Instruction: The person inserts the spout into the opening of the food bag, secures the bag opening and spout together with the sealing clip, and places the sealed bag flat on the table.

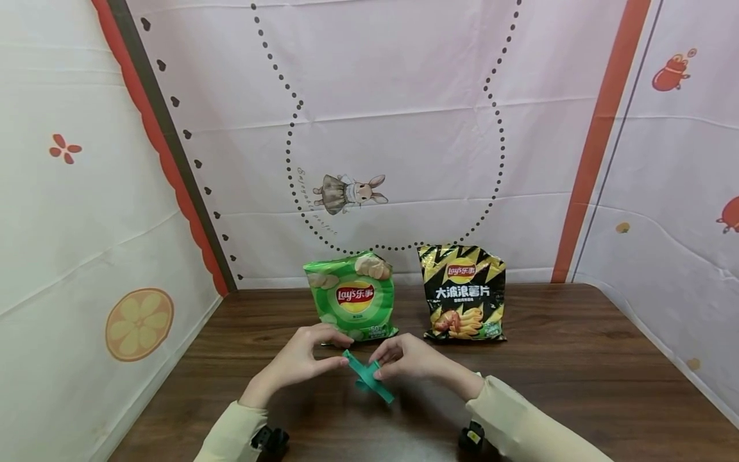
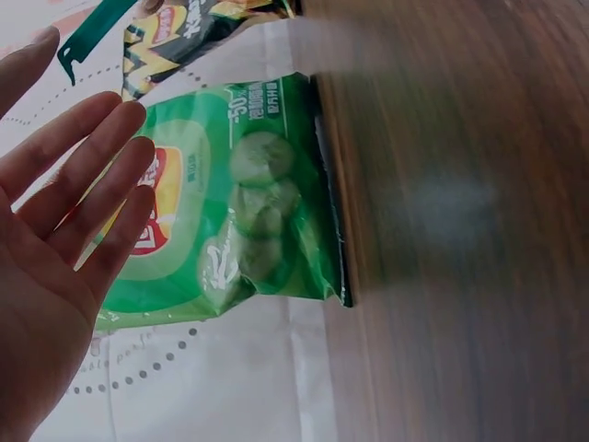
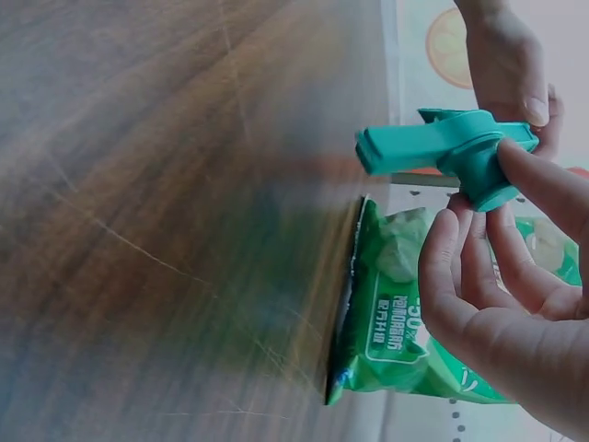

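Above the table, my right hand [image 1: 411, 358] pinches a teal plastic bag clip [image 1: 369, 375] by the round spout-like part at its middle. In the right wrist view the thumb presses on that round part of the clip [image 3: 428, 147], with fingertips below it. My left hand [image 1: 305, 351] is at the clip's far-left end, its thumb tip right at that end. Its fingers look nearly straight and spread in the left wrist view, with the clip's hooked end [image 2: 78, 51] just beyond the thumb. Behind the hands stands a green Lay's chip bag [image 1: 353, 298].
A black and yellow Lay's bag [image 1: 464, 295] stands upright to the right of the green one. Both rest on the dark wooden table [image 1: 554, 359], near its back edge. A printed pale cloth [image 1: 398, 147] hangs behind and along the sides.
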{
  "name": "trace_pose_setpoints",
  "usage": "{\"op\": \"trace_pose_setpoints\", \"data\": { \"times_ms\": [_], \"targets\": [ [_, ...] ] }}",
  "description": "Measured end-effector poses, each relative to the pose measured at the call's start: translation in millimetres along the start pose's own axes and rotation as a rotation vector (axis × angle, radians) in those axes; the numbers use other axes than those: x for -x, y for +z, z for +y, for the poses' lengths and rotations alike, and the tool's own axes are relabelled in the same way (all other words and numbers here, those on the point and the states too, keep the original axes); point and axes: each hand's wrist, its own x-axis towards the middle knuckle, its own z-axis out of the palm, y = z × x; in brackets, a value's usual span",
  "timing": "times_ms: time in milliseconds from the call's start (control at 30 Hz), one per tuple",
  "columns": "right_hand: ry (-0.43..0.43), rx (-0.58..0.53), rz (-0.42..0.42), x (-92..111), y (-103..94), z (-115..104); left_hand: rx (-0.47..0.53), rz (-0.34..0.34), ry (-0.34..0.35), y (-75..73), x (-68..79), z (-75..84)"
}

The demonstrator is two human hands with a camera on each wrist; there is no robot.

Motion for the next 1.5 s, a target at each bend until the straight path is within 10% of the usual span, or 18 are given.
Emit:
{"op": "trace_pose_setpoints", "data": {
  "times_ms": [1133, 1333, 1500],
  "targets": [
    [-0.037, -0.013, 0.159, 3, -17.1, -27, 0.094, 0.099, 0.037, 2.1, -7.4, 25.4],
    [-0.044, -0.034, 0.158, 1, -17.5, -27, 0.168, 0.100, 0.008, -5.6, -8.3, 43.4],
    [-0.057, -0.052, 0.154, 0, -16.9, -25, 0.206, 0.108, -0.059, 1.4, -6.5, 28.3]
  ]
}}
